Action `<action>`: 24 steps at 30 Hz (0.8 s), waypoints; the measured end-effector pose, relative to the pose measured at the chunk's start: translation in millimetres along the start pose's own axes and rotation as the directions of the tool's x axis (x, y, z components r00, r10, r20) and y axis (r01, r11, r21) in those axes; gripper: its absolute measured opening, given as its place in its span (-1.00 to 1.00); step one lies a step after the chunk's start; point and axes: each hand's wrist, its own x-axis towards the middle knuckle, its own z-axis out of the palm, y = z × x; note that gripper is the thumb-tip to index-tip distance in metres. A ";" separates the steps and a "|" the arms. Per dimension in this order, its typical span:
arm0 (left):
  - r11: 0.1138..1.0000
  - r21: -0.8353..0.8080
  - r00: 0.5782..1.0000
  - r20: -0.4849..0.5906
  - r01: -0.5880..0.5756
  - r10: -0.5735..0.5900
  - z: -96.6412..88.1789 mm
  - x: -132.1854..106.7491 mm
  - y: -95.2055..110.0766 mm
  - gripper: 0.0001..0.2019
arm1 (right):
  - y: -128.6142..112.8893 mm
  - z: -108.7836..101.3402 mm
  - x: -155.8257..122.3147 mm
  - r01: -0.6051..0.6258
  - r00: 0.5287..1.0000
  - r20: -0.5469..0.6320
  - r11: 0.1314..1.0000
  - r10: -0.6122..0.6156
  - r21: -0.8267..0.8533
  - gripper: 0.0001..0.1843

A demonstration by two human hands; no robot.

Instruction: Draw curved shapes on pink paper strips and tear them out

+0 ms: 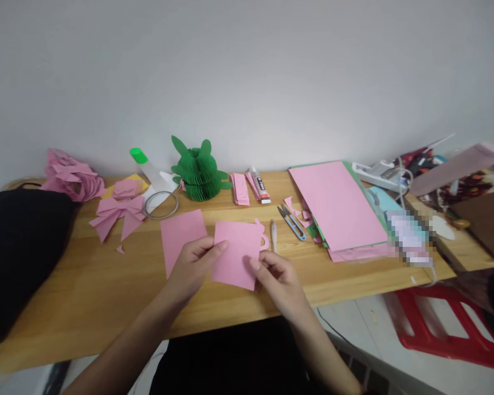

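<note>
Between both hands is a pink paper piece [235,255], roughly square, held just above the wooden table. My left hand [195,263] pinches its left edge, thumb on top. My right hand [278,274] grips its lower right edge with thumb and curled fingers. A curled pink paper cut-out [263,233] shows at the upper right edge of the square; whether it is joined on I cannot tell. Under and beside my left hand lies another pink paper sheet [181,233]. To the right are a white pen-like tool [274,235] and blue-handled thread snips [292,222].
Behind stand a green honeycomb paper figure [200,173], a glue tube [260,187] and a green-capped bottle [146,163]. Pink paper bow [119,214] and tape roll [161,204] lie left. Stacked pink sheets [337,206] and a power strip [376,176] are right; a red stool [448,323] stands below.
</note>
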 end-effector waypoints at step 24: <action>0.849 0.022 0.842 0.142 -0.528 0.520 11.1 -1.0 111.2 -0.70 | -110.3 36.1 41.7 0.476 0.879 -0.009 0.879 -0.476 -0.009 -0.90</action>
